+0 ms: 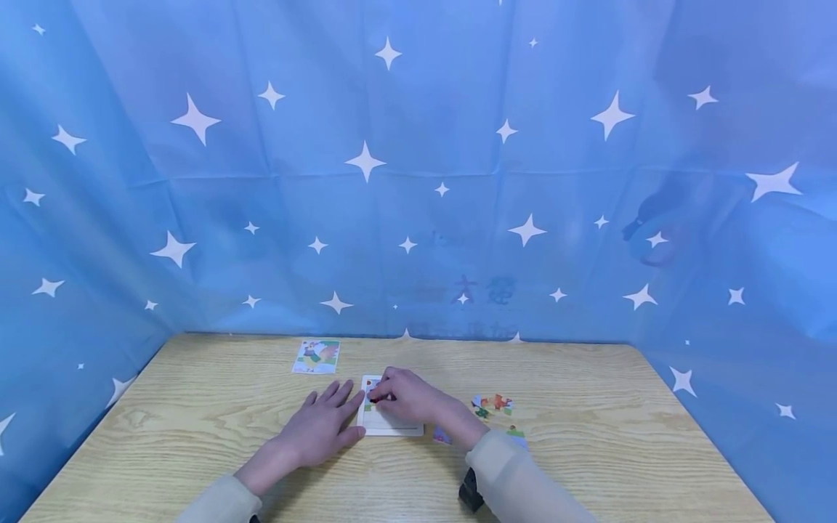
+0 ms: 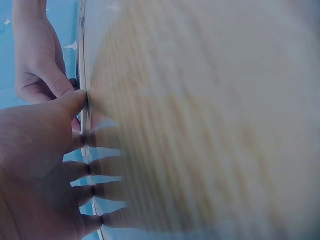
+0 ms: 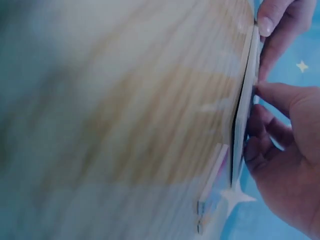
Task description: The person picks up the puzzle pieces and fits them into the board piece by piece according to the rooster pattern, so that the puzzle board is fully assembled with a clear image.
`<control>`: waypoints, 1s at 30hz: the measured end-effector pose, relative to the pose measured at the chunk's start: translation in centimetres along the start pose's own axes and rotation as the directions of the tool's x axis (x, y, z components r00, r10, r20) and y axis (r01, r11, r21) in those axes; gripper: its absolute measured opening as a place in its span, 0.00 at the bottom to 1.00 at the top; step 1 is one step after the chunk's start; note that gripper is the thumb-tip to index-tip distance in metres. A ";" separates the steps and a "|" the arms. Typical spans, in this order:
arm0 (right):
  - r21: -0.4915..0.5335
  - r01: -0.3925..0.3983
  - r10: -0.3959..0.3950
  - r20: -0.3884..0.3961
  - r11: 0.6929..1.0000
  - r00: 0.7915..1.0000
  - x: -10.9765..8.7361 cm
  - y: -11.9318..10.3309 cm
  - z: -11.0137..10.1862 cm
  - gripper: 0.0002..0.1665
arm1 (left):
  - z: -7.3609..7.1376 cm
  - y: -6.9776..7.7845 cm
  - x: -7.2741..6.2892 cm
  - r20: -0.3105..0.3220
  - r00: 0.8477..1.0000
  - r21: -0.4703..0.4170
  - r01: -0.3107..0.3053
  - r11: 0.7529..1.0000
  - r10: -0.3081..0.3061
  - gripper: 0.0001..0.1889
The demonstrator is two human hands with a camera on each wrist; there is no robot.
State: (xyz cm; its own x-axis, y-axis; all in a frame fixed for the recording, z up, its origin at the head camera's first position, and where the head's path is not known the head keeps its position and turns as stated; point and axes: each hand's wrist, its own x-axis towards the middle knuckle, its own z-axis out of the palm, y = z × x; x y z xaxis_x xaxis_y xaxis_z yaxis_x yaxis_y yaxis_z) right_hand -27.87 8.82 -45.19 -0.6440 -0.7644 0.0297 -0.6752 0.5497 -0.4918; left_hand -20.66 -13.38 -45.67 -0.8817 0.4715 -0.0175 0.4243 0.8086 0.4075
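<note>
A white-framed jigsaw board lies on the table, with a few coloured pieces at its upper left. My right hand reaches over it, fingers curled. Its thumb and forefinger pinch a small dark-and-red puzzle piece down at the board. My left hand lies flat with spread fingers, its forefinger and thumb at the board's left edge. In the right wrist view, the right fingertips meet the board's top and the left thumb is by its far end.
Loose puzzle pieces lie right of the board, partly behind the right forearm, with a purple piece nearer. A picture card lies at the back left of the wooden table. A blue starred curtain hangs behind.
</note>
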 end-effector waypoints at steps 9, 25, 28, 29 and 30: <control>0.331 -0.114 0.136 -0.045 0.937 0.990 -1.9 0.8 -1.6 0.25 | 0.3 0.1 0.0 0.013 1.000 0.007 0.010 1.000 -0.010 0.34; 0.263 -0.199 0.227 -0.080 0.944 0.971 -10.1 5.6 -6.6 0.20 | 0.4 -0.3 0.0 0.002 1.000 -0.015 -0.016 1.000 0.016 0.34; 0.232 -0.218 0.242 -0.084 0.948 0.967 -11.2 6.2 -6.9 0.20 | 0.6 -0.5 0.0 -0.006 1.000 -0.013 -0.026 1.000 0.026 0.35; 0.221 -0.227 0.250 -0.084 0.949 0.965 -11.6 6.4 -7.0 0.19 | 0.7 -0.6 0.1 -0.012 0.999 -0.017 -0.035 0.999 0.034 0.35; 0.210 -0.233 0.255 -0.084 0.950 0.963 -11.9 6.6 -7.0 0.19 | 0.8 -0.7 0.1 -0.013 0.999 -0.019 -0.037 0.999 0.037 0.35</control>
State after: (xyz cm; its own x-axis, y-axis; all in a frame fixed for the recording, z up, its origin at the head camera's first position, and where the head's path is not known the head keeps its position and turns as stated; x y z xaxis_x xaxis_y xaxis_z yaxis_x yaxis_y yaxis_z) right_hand -27.22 23.90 -42.70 -0.8228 -0.5679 -0.0237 -0.4157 0.6296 -0.6564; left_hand -20.91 -13.64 -46.71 -0.8683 0.4960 0.0097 0.4526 0.7841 0.4247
